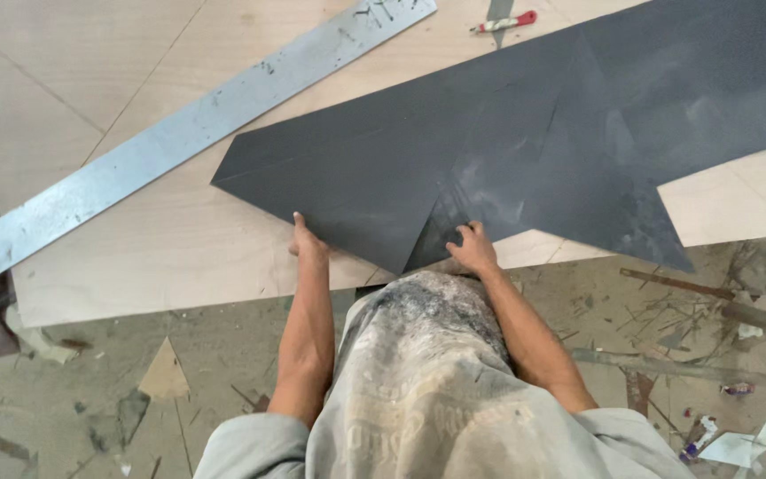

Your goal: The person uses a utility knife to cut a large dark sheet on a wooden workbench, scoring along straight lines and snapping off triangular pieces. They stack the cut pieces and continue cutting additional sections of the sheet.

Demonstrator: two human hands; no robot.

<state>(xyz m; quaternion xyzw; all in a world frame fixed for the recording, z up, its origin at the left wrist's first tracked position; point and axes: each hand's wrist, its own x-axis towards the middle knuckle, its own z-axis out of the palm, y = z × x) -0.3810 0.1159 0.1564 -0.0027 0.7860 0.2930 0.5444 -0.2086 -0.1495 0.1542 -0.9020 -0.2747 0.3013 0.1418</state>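
1. The dark sheet (525, 133) lies flat on the plywood surface (135, 239), running from the near edge toward 2 o'clock. Its pointed near corner hangs at the surface's edge, just in front of the person's body.
2. Risk, as I judge it: the sheet could slide or pivot. It is long and looks thin, and only its near end is held. An uneven push from one hand would swing the far end, toward 1 o'clock, off line.
3. Risk: the near point could bend or crease where it reaches the edge, if weight came down on the unsupported tip.
4. Risk: the sheet's edges look sharp, and fingers dragged along them might be cut.
5. Risk: the metal ruler (179, 133) at 10 o'clock lies at a slant, well apart from the hands. The small red-handled tool (505, 22) at 12 o'clock sits just beside the sheet's far edge, so a shifting sheet could knock it.
6. Left hand (306, 238): arm straight and reaching forward, palm down, fingers spread flat on the sheet's left near edge, pressing rather than gripping.
7. Right hand (472, 248): elbow bent outward toward 4 o'clock, fingers curled, knuckles up, pressing on the sheet near its point. I cannot tell whether it pinches the edge.
8. The floor (711, 355) below is littered with offcuts, a footing hazard.
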